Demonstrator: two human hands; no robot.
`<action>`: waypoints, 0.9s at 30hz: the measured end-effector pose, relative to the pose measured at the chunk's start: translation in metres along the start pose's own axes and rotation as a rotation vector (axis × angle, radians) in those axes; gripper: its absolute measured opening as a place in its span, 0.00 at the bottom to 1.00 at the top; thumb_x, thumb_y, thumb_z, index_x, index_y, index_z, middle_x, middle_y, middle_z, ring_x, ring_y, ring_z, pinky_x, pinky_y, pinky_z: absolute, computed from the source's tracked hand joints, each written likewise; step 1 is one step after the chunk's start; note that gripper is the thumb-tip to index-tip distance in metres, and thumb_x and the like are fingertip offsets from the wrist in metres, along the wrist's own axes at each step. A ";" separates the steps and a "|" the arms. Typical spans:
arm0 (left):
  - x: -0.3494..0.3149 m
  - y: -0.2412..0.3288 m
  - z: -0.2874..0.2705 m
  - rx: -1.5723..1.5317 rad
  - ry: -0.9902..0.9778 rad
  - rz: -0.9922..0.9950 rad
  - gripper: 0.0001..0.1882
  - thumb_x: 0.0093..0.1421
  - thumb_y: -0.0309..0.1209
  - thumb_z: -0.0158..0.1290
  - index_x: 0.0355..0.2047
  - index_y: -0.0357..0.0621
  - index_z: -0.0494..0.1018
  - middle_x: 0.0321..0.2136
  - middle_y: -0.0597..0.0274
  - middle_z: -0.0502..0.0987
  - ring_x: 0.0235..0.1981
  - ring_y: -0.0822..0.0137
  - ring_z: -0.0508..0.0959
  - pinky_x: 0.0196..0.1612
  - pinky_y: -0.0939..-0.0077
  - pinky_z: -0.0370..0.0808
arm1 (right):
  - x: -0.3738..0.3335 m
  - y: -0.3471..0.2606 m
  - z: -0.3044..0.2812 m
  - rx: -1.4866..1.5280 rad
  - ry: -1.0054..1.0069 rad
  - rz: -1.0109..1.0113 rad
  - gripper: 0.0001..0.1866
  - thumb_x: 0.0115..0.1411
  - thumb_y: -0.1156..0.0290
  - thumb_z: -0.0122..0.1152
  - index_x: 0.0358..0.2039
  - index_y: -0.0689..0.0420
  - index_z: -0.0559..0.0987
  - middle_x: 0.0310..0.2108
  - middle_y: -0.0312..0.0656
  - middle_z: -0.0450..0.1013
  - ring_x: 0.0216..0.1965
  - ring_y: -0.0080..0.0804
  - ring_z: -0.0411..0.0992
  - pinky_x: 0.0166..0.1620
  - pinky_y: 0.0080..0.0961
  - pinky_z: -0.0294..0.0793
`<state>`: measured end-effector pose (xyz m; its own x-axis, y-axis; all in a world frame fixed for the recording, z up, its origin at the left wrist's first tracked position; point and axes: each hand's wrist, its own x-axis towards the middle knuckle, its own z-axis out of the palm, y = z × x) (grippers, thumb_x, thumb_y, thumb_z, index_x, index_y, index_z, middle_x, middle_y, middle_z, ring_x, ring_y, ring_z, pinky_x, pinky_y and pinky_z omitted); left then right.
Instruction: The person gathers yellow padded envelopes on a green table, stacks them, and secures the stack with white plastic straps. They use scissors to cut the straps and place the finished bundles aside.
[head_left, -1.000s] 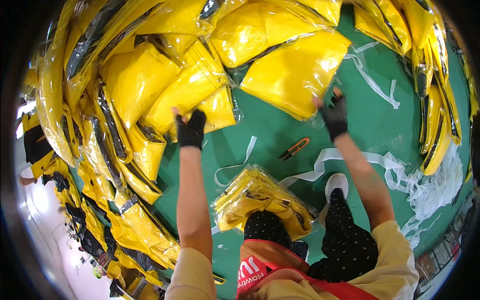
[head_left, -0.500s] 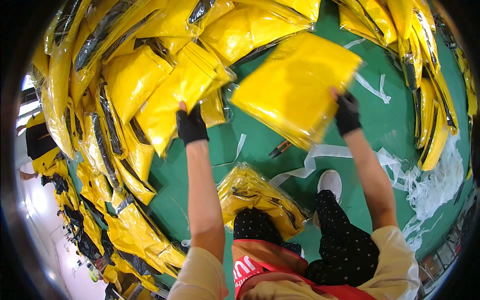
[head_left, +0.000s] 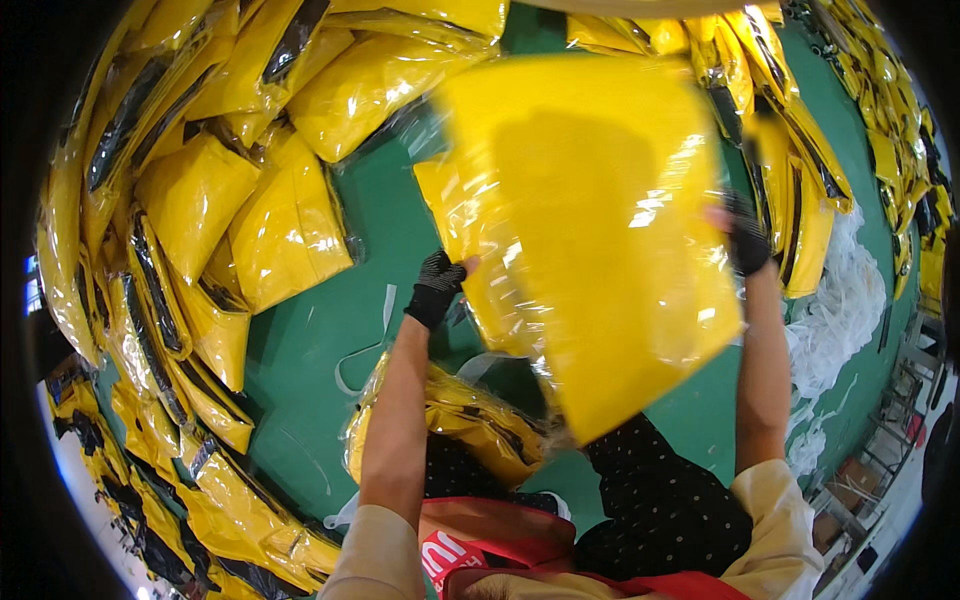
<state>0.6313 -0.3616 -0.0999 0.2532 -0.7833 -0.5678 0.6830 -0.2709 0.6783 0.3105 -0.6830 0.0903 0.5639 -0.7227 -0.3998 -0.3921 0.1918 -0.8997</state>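
Note:
A large flat yellow package in clear plastic [head_left: 610, 240] is held up before me, tilted and blurred by motion. My right hand [head_left: 748, 238], in a black fingerless glove, is closed on its right edge. My left hand [head_left: 438, 286], gloved alike, grips the left edge of a second yellow package [head_left: 475, 270], which lies partly hidden behind the large one. Between my legs, on the green floor, rests a small stack of plastic-wrapped yellow packages [head_left: 490, 425], partly covered by my left forearm.
A big pile of wrapped yellow packages [head_left: 190, 200] with black strips curves along the left. More yellow packages [head_left: 800, 190] lie at the right, beside a heap of crumpled white strapping [head_left: 835, 310]. A loose white strip [head_left: 388, 308] lies on the green floor [head_left: 300, 340].
My left hand has drawn its package off the pile, rightward, behind the large one. The large package in my right hand has come nearer and appears bigger. The view has shifted right.

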 end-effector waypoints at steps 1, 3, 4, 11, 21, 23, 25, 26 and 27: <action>0.005 -0.010 -0.010 -0.246 -0.059 -0.074 0.21 0.61 0.40 0.42 0.51 0.41 0.62 0.45 0.57 0.70 0.44 0.62 0.70 0.47 0.69 0.69 | 0.008 -0.012 0.033 -0.002 -0.117 0.029 0.23 0.50 0.66 0.62 0.45 0.62 0.70 0.38 0.39 0.71 0.39 0.26 0.69 0.46 0.20 0.66; 0.009 -0.017 -0.015 -0.488 -0.048 -0.159 0.24 0.63 0.44 0.36 0.53 0.43 0.60 0.48 0.56 0.69 0.46 0.59 0.70 0.50 0.66 0.68 | 0.026 -0.008 0.079 0.021 -0.329 0.063 0.22 0.50 0.62 0.63 0.41 0.63 0.71 0.34 0.37 0.70 0.34 0.23 0.65 0.40 0.19 0.65; 0.008 -0.017 -0.011 -0.485 0.011 -0.159 0.24 0.62 0.46 0.36 0.52 0.43 0.61 0.47 0.56 0.69 0.47 0.59 0.70 0.50 0.66 0.68 | 0.037 0.018 0.088 -0.122 -0.270 -0.094 0.21 0.50 0.61 0.62 0.37 0.63 0.72 0.31 0.35 0.68 0.32 0.22 0.62 0.38 0.19 0.63; -0.019 0.022 0.053 0.081 0.197 0.142 0.33 0.55 0.54 0.47 0.50 0.39 0.63 0.46 0.55 0.70 0.45 0.63 0.71 0.47 0.69 0.70 | 0.049 0.082 0.124 -0.015 0.031 0.033 0.32 0.46 0.52 0.64 0.44 0.62 0.67 0.39 0.47 0.67 0.42 0.32 0.65 0.46 0.24 0.65; -0.102 0.149 0.152 -0.063 0.319 0.402 0.32 0.54 0.39 0.53 0.54 0.36 0.57 0.48 0.53 0.66 0.45 0.64 0.69 0.48 0.74 0.67 | 0.020 -0.081 0.156 0.505 -0.383 0.050 0.22 0.55 0.61 0.57 0.47 0.60 0.67 0.39 0.42 0.71 0.36 0.27 0.73 0.37 0.23 0.74; -0.165 0.146 0.130 -0.132 0.399 0.407 0.32 0.54 0.38 0.53 0.54 0.36 0.55 0.49 0.53 0.65 0.46 0.64 0.68 0.49 0.73 0.66 | 0.006 -0.098 0.189 0.484 -0.388 -0.007 0.22 0.53 0.66 0.60 0.46 0.61 0.69 0.38 0.42 0.72 0.37 0.28 0.73 0.41 0.24 0.74; -0.233 0.125 0.108 -0.190 0.556 0.382 0.32 0.54 0.37 0.52 0.55 0.36 0.54 0.50 0.52 0.64 0.47 0.63 0.67 0.50 0.72 0.65 | -0.025 -0.104 0.222 0.272 -0.713 -0.133 0.27 0.55 0.67 0.56 0.52 0.63 0.60 0.45 0.45 0.66 0.45 0.36 0.68 0.49 0.30 0.68; -0.270 0.107 0.097 -0.202 0.663 0.358 0.32 0.54 0.37 0.52 0.55 0.36 0.54 0.50 0.52 0.63 0.48 0.62 0.67 0.50 0.72 0.64 | -0.051 -0.107 0.242 0.212 -0.749 -0.130 0.33 0.50 0.64 0.61 0.53 0.64 0.59 0.47 0.46 0.65 0.47 0.38 0.66 0.50 0.31 0.66; -0.299 0.085 0.086 -0.213 0.752 0.323 0.32 0.54 0.36 0.52 0.55 0.36 0.53 0.51 0.52 0.62 0.48 0.62 0.66 0.50 0.71 0.64 | -0.076 -0.109 0.260 0.146 -0.767 -0.128 0.39 0.44 0.61 0.66 0.53 0.64 0.59 0.48 0.47 0.64 0.48 0.40 0.65 0.51 0.33 0.64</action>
<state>0.5545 -0.1984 0.1681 0.7952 -0.2025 -0.5715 0.5942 0.0726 0.8010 0.4995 -0.4760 0.1732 0.9627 -0.0952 -0.2533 -0.2213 0.2616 -0.9395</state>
